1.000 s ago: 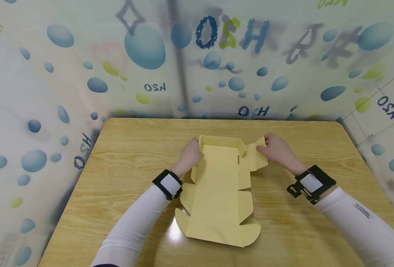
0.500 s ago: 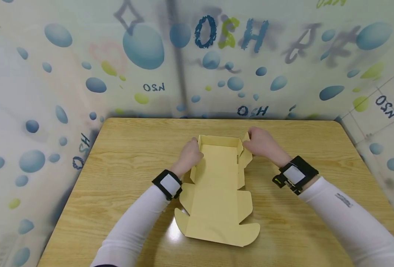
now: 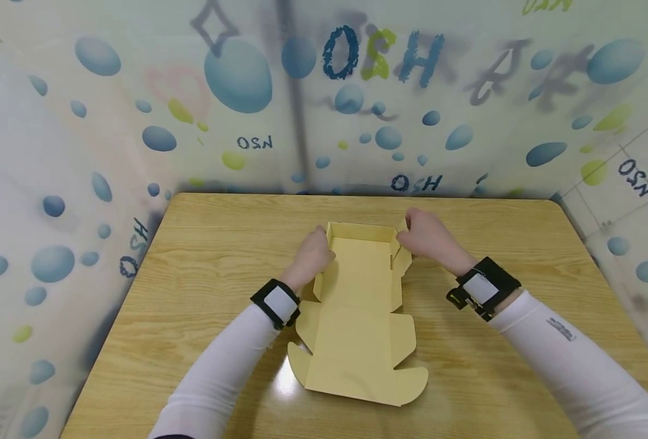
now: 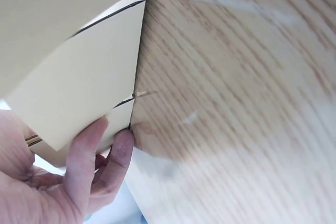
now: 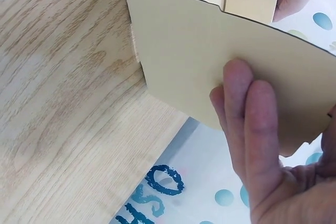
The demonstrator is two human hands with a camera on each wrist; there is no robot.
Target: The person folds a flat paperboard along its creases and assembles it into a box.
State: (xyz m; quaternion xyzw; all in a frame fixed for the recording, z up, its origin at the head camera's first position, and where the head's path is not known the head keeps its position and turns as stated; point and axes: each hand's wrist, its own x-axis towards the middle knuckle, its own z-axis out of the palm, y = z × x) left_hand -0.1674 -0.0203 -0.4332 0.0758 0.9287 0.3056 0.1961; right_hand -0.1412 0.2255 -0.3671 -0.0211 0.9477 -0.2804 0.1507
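Observation:
A partly folded, pale-yellow cardboard box [image 3: 356,292] lies on the table, its back wall [image 3: 362,231] standing up. At the far left corner my left hand [image 3: 311,256] grips the raised side wall, thumb on the inner side. Its fingers rest on the wall's outer face [image 4: 100,56] in the left wrist view. My right hand [image 3: 430,235] holds the right side flap [image 3: 403,261] upright near the far right corner. In the right wrist view its fingers lie flat on the outer face of that flap [image 5: 178,45]; the thumb is hidden behind the cardboard.
The wooden table [image 3: 219,244] extends around the box. Rounded front flaps [image 3: 411,384] splay outward at the near end. A wall covering with blue drops [image 3: 238,76] stands behind the table and along both sides. Black straps [image 3: 488,286] circle both wrists.
My right hand has moved left and folded the right side flap up from lying outward to standing. The short panel beside it has risen too. My left hand has stayed in place.

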